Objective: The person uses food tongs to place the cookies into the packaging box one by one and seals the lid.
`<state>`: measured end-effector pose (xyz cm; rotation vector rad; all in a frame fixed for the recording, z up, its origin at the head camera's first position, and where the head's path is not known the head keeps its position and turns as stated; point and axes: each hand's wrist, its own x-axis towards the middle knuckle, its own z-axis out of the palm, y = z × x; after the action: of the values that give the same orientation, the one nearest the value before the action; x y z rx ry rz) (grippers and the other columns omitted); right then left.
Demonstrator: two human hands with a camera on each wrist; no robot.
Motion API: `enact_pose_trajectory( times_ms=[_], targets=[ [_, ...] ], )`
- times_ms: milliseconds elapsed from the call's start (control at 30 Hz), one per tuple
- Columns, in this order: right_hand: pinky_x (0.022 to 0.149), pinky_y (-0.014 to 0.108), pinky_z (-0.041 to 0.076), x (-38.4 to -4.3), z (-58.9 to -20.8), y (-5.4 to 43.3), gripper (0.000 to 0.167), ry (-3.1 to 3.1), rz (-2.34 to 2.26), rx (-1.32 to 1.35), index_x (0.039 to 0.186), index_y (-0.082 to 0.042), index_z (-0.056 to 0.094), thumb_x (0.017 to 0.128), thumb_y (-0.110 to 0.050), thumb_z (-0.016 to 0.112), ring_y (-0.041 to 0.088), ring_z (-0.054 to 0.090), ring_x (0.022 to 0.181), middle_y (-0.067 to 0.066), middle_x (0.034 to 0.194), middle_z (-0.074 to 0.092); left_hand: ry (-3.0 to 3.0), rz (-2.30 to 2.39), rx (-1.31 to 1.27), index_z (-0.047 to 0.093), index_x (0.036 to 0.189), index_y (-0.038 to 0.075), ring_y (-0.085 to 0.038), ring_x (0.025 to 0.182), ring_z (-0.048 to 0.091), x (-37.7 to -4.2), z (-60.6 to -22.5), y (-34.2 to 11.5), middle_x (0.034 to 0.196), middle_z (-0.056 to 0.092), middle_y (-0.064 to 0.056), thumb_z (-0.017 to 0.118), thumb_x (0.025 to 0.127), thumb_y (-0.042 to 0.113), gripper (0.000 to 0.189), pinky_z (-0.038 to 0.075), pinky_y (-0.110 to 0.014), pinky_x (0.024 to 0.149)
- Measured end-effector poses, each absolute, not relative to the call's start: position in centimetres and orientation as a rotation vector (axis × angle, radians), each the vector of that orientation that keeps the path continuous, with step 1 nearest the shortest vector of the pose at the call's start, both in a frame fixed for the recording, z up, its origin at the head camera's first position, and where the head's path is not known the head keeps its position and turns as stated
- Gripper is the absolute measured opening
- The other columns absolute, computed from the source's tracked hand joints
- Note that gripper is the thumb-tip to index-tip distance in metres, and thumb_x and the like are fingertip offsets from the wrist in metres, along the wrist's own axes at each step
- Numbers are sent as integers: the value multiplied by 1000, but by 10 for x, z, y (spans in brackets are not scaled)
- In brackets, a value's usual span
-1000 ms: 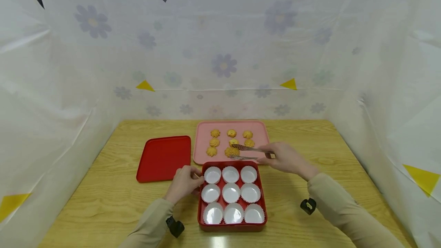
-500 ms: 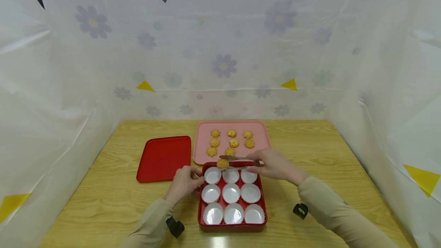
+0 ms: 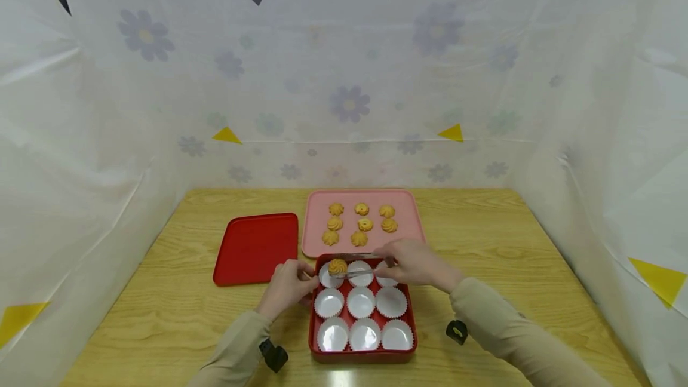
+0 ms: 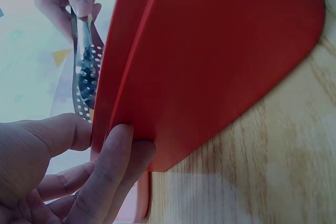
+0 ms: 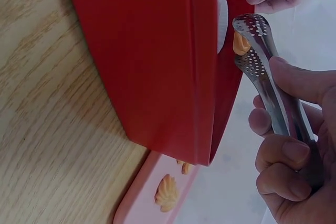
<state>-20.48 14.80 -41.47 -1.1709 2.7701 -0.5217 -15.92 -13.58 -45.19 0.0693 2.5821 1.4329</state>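
Observation:
A red box holds white paper cups in rows. My left hand pinches the box's left rim, the thumb at the top edge and fingers against the outer wall. My right hand grips perforated metal tongs over the back of the box. Between the tongs' tips is a swirled cookie, above the back-left cup. In the head view, the right hand partly covers the back-right cup.
Behind the box lies a pink tray with several cookies on it. A flat red lid rests on the wooden table to the left. Patterned white sheeting surrounds the table.
My right hand has lifted one cookie off the pink tray's front with the tongs and carried it forward and left, over the back-left cup. My left hand has stayed on the box.

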Motion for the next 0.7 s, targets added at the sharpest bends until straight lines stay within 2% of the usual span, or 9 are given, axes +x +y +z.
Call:
enact_pose_trajectory(
  times_ms=[200, 333, 700],
  targets=[
    [63, 20, 46, -206, -417, 142, 30, 2766, -489, -1156, 114, -13, 75, 91, -31, 73, 0, 54, 69, -7, 88, 73, 2578, 1441, 71, 71, 100, -5, -21, 56, 71, -159, -452, -135, 77, 74, -15, 71, 89, 5, 15, 60, -34, 56],
    [61, 19, 44, -206, -419, 139, 29, 2753, -507, -1147, 112, -11, 75, 91, -31, 73, -1, 53, 68, -7, 86, 72, 2578, 1447, 86, 71, 100, -6, -20, 55, 70, -159, -453, -136, 78, 74, -16, 70, 89, 4, 15, 60, -33, 55],
    [56, 19, 39, -207, -422, 132, 16, 2761, -477, -1103, 97, -19, 74, 90, -33, 74, 1, 47, 64, -13, 74, 61, 2583, 1445, 87, 71, 98, -4, -18, 54, 70, -160, -455, -136, 77, 75, -15, 70, 89, 5, 13, 59, -32, 54]
  ],
)
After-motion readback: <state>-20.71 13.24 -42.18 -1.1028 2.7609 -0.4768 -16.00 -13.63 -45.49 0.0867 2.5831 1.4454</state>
